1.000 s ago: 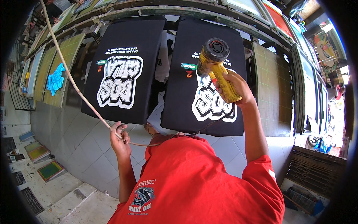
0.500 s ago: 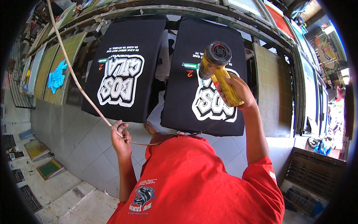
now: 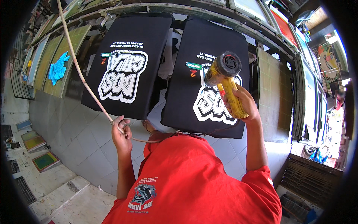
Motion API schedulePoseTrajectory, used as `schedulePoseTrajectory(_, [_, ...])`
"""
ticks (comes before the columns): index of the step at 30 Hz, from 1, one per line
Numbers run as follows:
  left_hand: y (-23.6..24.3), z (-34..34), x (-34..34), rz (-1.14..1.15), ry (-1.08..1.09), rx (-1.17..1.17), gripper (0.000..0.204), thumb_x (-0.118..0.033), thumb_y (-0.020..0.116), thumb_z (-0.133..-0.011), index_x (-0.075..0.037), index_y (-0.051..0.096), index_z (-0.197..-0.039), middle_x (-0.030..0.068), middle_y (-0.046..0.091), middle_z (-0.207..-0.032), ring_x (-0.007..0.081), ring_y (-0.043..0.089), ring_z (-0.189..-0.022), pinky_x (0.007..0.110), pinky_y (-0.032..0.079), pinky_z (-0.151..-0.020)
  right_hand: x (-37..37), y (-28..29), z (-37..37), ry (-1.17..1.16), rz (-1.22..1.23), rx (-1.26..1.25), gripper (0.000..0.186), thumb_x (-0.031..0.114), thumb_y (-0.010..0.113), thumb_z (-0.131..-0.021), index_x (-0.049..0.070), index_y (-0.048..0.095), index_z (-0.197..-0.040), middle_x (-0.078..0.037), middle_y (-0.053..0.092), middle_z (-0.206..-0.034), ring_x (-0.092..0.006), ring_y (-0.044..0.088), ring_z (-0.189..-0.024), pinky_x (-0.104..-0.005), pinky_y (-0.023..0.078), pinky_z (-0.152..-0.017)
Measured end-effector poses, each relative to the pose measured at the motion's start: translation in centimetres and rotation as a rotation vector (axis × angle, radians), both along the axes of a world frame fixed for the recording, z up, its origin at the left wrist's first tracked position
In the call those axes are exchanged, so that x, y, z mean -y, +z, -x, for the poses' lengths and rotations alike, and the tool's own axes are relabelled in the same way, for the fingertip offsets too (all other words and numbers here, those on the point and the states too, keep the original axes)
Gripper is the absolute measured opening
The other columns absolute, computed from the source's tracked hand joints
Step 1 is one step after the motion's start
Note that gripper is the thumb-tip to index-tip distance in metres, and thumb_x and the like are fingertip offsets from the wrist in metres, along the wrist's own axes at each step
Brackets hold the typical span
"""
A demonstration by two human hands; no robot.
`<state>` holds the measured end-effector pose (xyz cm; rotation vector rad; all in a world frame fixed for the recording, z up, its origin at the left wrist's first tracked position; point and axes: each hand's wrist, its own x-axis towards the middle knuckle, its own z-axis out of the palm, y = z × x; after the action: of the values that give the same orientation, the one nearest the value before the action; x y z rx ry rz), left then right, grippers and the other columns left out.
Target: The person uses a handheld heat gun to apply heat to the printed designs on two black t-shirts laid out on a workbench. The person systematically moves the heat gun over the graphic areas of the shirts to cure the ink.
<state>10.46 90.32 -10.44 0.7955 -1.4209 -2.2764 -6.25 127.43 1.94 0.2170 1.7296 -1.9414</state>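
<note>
Right hand [image 3: 244,106] gripping yellow heat gun [image 3: 226,80], nozzle hidden, left hand [image 3: 121,132] clutching cord [image 3: 80,72].

Below me the floor [image 3: 74,142] is grey tile, giving way at my lower left to a rough concrete step [image 3: 71,198]. Small framed screens [image 3: 44,160] lie flat there, one green and one yellowish, with darker ones beside them near the edge. Up at my far left a row of green-meshed printing frames [image 3: 59,52] leans along the rack, and a crumpled blue rag [image 3: 57,69] rests on one of them. To my right another gridded green board [image 3: 274,93] sits empty, with more frames stacked on edge past it. A slatted metal grille [image 3: 313,179] stands at my lower right.
</note>
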Motion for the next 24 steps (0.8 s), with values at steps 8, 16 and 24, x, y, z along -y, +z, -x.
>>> schedulePoseTrajectory(8, [0.3, 0.3, -0.3, 0.006, 0.005, 0.001, 0.043, -0.042, 0.035, -0.095, -0.005, 0.052, -0.11, 0.009, 0.058, -0.091, 0.0055, 0.037, -0.048, 0.019, 0.024, -0.041, 0.0, 0.5, -0.7, -0.013, -0.044, -0.011, 0.042, 0.023, 0.045, -0.09, -0.002, 0.042, -0.124, -0.01, 0.055, -0.084, -0.0131, 0.056, -0.065, -0.0257, 0.048, -0.051])
schedulePoseTrajectory(16, [0.1, 0.3, -0.2, 0.01, 0.009, -0.012, 0.043, -0.042, 0.035, -0.096, -0.005, 0.052, -0.11, 0.009, 0.058, -0.09, 0.0054, 0.037, -0.048, 0.019, 0.024, -0.041, 0.1, 0.4, -1.1, 0.008, -0.003, -0.029, 0.04, 0.023, 0.043, -0.09, -0.003, 0.044, -0.121, -0.009, 0.055, -0.082, -0.0133, 0.055, -0.064, -0.0259, 0.048, -0.052])
schedulePoseTrajectory(24, [-0.2, 0.1, -0.1, 0.012, -0.003, -0.008, 0.043, -0.04, 0.033, -0.096, -0.005, 0.051, -0.113, 0.0076, 0.056, -0.094, 0.0056, 0.037, -0.05, 0.018, 0.024, -0.041, 0.9, -0.8, 1.7, -0.05, 0.009, -0.04, 0.034, 0.023, 0.045, -0.091, -0.001, 0.047, -0.115, -0.009, 0.055, -0.082, -0.0139, 0.056, -0.063, -0.0264, 0.048, -0.051])
